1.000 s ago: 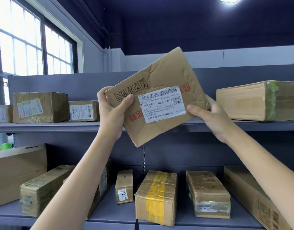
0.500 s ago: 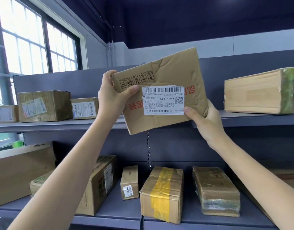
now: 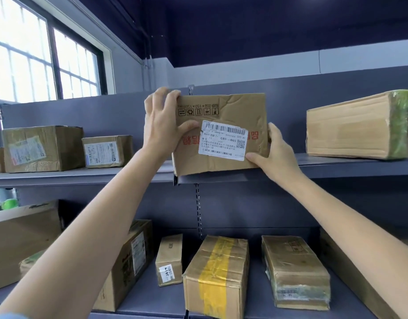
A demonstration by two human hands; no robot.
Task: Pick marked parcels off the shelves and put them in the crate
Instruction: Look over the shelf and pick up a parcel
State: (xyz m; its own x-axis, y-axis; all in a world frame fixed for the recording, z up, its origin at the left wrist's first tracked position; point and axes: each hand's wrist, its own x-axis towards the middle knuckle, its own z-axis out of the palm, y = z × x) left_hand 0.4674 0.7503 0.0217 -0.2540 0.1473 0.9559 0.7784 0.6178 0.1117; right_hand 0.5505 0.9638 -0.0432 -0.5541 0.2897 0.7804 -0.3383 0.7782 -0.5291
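Both hands pinch the creased parcel (image 3: 223, 134): the left hand (image 3: 162, 125) curls over its top left corner, the right hand (image 3: 275, 153) clamps its lower right edge. It stands upright at the upper shelf (image 3: 83, 176) lip; no crate shows. Best to support its base, since the crumpled board may flex.

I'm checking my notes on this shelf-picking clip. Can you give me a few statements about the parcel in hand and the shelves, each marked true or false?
1. Both hands grip one flat parcel. True: the left hand holds its left edge, the right hand its lower right corner.
2. The parcel's white label faces the camera. True.
3. The box with yellow tape sits on the upper shelf. False: it is on the lower shelf.
4. The parcel's cardboard is smooth. False: it is creased.
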